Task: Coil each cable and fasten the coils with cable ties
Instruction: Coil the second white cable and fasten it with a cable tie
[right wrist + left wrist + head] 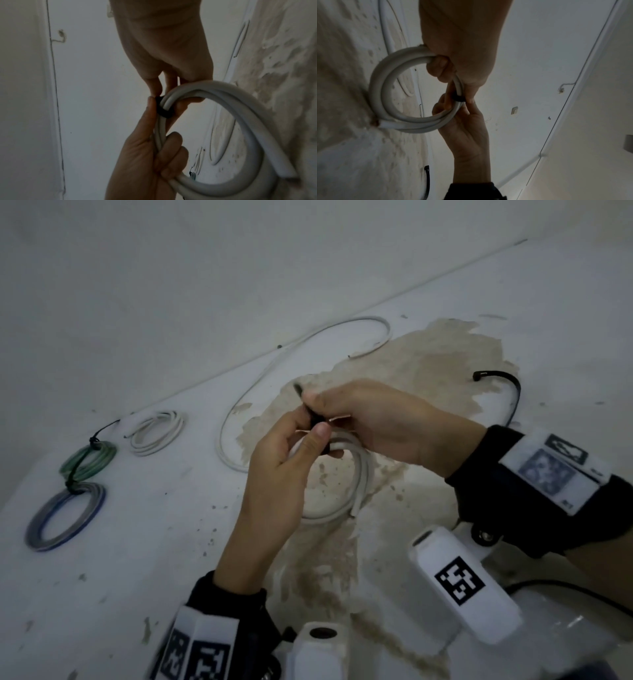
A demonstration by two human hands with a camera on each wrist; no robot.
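Note:
A white cable coil (pixel 356 494) hangs just above the floor between my two hands. A black cable tie (pixel 317 422) is looped round its top strands, and its tail (pixel 298 390) sticks up to the left. My left hand (pixel 308 440) grips the coil (pixel 240 101) with curled fingers, thumb pressed on the tie (pixel 163 111). My right hand (pixel 318 405) pinches the tie from the other side. In the left wrist view the left hand (pixel 440 67) curls round the coil (pixel 385 81) and the right hand (pixel 453 102) meets it at the tie (pixel 458 98).
On the floor lie a loose white cable (pixel 308 344), a small white coil (pixel 157 433), a tied green coil (pixel 89 460) and a blue-grey coil (pixel 65 515). A spare black cable tie (pixel 507 385) lies at the right. A wall rises behind.

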